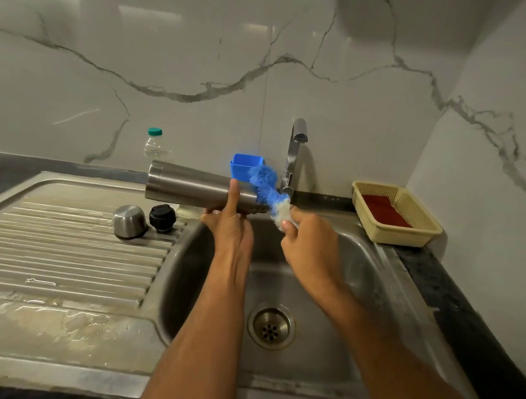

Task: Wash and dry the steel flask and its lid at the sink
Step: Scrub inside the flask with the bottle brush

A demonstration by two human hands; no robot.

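the left hand [229, 228] holds the steel flask [199, 190] on its side above the far edge of the sink [360, 271]. its fingers are curled round the flask near the open end, and the thumb lies up across the front. the other fingers are hidden behind the flask.

the right hand [310, 245] grips the brush [270, 193] with curled fingers. the blue and white bristles are at the mouth of the flask, on its right end. the brush handle is hidden inside the hand, and the bristles look blurry. it is hard to tell how far the brush goes in.

the steel cup lid [130, 221] sits upside down on the ribbed draining board [59, 261], to the left of the sink. the black stopper [162, 218] stands just beside it on the right.

far back, a blue tub [242, 165] is partly hidden by the brush and flask. the tap [294, 154] stands near it. a clear bottle [154, 143] with a green cap is partly hidden behind the flask. a yellow basket [411, 231] with something red inside sits on the tabletop [466, 328] at the right.
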